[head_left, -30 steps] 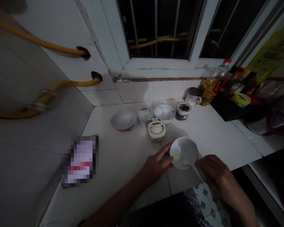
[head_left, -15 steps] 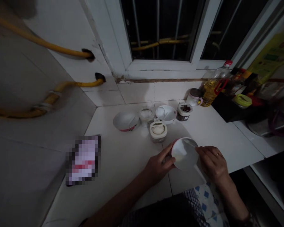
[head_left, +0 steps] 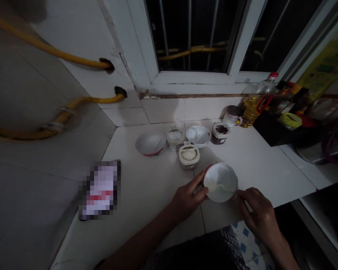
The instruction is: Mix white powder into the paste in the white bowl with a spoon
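My left hand (head_left: 190, 197) grips the left side of a small white bowl (head_left: 225, 176) with a red outside, tilted above the counter. In my right hand (head_left: 256, 208), at the bowl's right rim, is the thin handle of a spoon (head_left: 222, 188) whose head lies inside the bowl. Some pale content shows in the bowl's lower left. Behind the bowl stands a square jar (head_left: 188, 154) of white grains. Farther back are a wide bowl (head_left: 150, 144), a clear jar (head_left: 175, 138), a white bowl (head_left: 204, 137) and a jar with dark red content (head_left: 221, 132).
A lidded mug (head_left: 232, 116) and an oil bottle (head_left: 250, 108) stand at the back right, beside a black box (head_left: 273, 129) and a green-lidded container (head_left: 290, 120). A blurred-out item (head_left: 100, 189) lies on the counter (head_left: 146, 195) at the left. Yellow pipes run along the wall.
My right hand has moved down along the bowl's right rim, and the spoon has swung from the bowl's upper part to its lower middle. My left hand has hardly moved.
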`<state>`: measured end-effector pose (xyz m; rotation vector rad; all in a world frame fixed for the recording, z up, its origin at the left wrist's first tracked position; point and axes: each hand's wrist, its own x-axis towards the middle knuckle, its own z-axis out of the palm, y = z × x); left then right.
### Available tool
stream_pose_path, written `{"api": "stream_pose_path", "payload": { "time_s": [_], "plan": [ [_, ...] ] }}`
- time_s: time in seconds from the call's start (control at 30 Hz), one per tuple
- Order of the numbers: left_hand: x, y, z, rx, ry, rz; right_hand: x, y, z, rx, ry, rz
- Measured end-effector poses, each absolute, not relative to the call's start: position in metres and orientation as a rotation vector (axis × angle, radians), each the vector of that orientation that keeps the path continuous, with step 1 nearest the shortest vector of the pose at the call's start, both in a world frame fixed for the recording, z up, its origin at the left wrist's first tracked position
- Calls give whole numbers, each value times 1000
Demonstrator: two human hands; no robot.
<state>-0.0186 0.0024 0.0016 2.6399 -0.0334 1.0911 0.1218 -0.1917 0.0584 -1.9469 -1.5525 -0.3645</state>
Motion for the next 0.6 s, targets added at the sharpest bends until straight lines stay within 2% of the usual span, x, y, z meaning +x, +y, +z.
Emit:
{"api": "stream_pose_path", "payload": {
  "time_s": [0.17, 0.23, 0.37, 0.5, 0.6],
  "plan": [
    [-21, 5, -3, 2554, -44, 1168, 111, -188, 56, -2005, -1342, -437],
    [-22, 5, -6, 2567, 1, 1063, 107, -184, 57, -1978, -1339, -368],
    [-22, 4, -6, 2512, -60, 1138, 103, -176, 60, -1897, -1314, -294],
    [-23, 2, -2, 2423, 16, 1042, 107, -167, 62, -1821, -1426, -415],
    [-24, 2, -3, 2435, 56, 982, 108, -164, 61, -1751, -1589, -371]
  ]
}}
